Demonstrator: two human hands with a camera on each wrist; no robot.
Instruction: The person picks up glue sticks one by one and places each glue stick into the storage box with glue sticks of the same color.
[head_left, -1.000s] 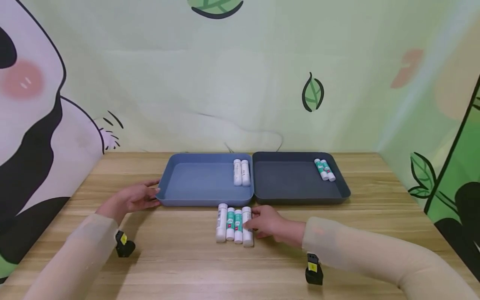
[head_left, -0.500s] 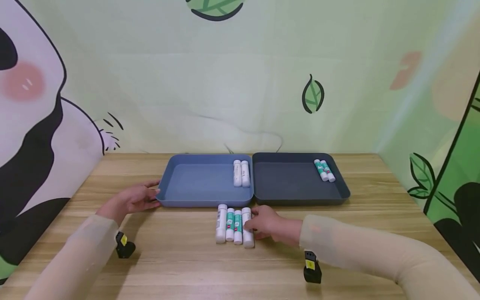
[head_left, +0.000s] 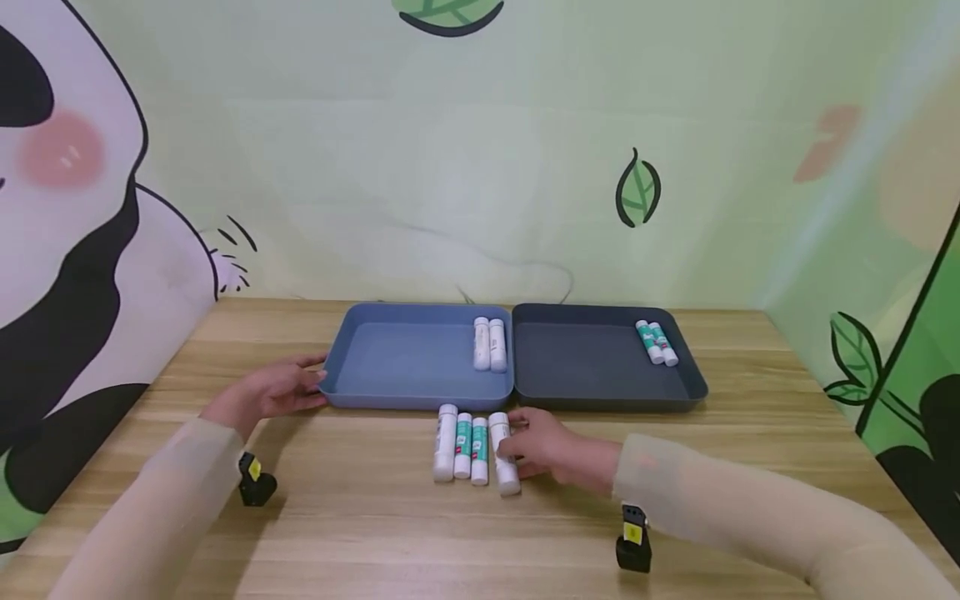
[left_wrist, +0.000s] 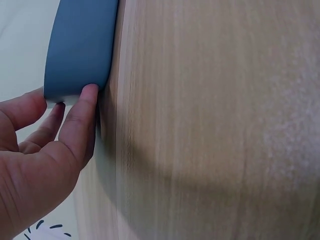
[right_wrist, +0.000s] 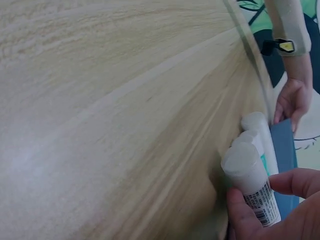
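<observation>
My right hand [head_left: 553,447] pinches a white glue stick [head_left: 507,477] between thumb and fingers, at the right end of a short row on the table. In the right wrist view its barcode label [right_wrist: 261,202] faces the fingers. Left of it lie two green-and-white glue sticks [head_left: 462,447] and another white one [head_left: 445,443]; the held stick slants slightly away from them. My left hand [head_left: 279,390] touches the left end of the blue tray [head_left: 420,402], its fingertips [left_wrist: 90,91] against the outer wall.
Two white sticks [head_left: 490,346] lie at the right side inside the blue tray. Beside it stands a dark grey tray [head_left: 600,402] with two green-and-white sticks [head_left: 657,342] at its right. Both trays sit near the printed backdrop [head_left: 480,200] behind the wooden table [head_left: 360,517].
The white glue stick in my right hand has tilted and separated slightly rightward from the row. My left hand stays at the blue tray. The head view has shifted a little.
</observation>
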